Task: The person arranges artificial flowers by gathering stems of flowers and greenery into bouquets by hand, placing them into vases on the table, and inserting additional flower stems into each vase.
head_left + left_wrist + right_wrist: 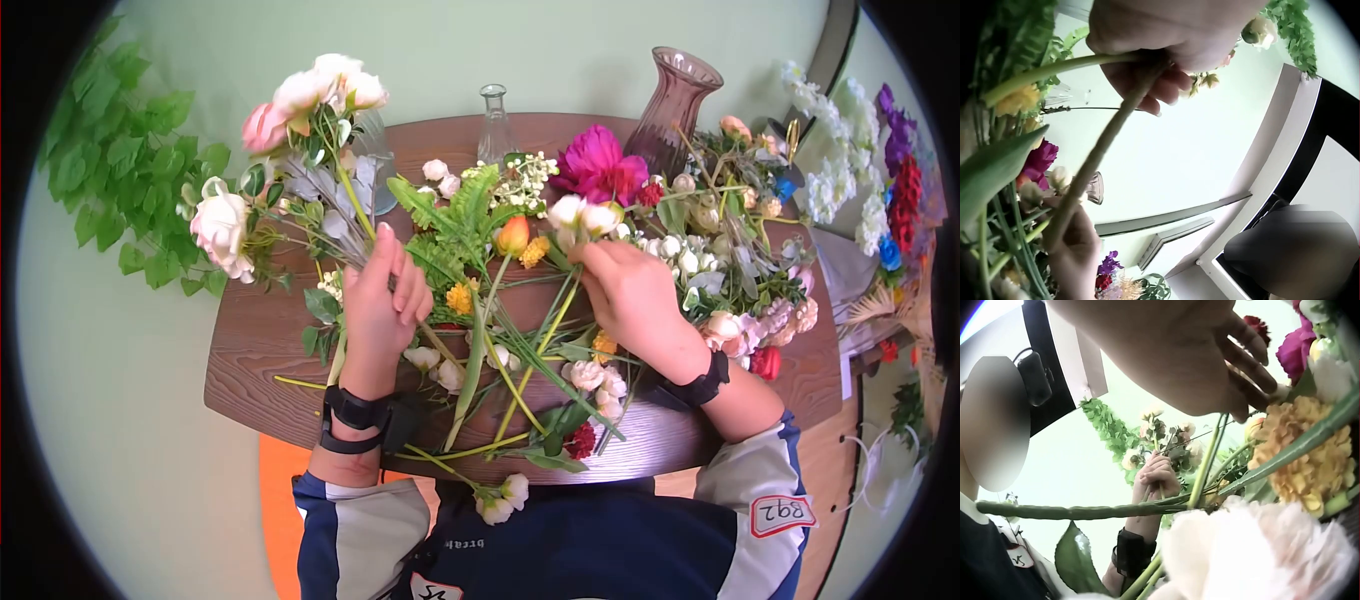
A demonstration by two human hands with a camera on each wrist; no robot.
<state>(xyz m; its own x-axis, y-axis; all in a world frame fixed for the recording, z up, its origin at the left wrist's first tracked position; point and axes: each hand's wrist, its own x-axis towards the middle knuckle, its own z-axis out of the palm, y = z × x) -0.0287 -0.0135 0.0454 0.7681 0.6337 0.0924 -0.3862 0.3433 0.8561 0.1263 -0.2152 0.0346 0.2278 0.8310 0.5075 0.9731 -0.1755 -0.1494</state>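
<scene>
My left hand (380, 305) grips the stems of an artificial bouquet, held upright at the left of the table in the head view. The bouquet carries a large pale pink rose (222, 228) and creamy white blooms (335, 85). In the left wrist view a thick brown-green stem (1107, 140) runs down out of that hand. My right hand (640, 305) pinches a white-budded flower (582, 215) just below its heads, over the middle of the pile. Its yellow-green stem (545, 350) slants down toward the near edge. Right at those fingers are an orange tulip (513, 236) and yellow blossoms (534, 251).
Loose flowers and stems cover much of the wooden table (255, 345). Behind them stand a purple glass vase (672, 105), a small clear bottle (494, 125) and a clear glass vase (378, 165). White buds (500, 500) hang past the near edge. Leafy vines (130, 160) hang at left.
</scene>
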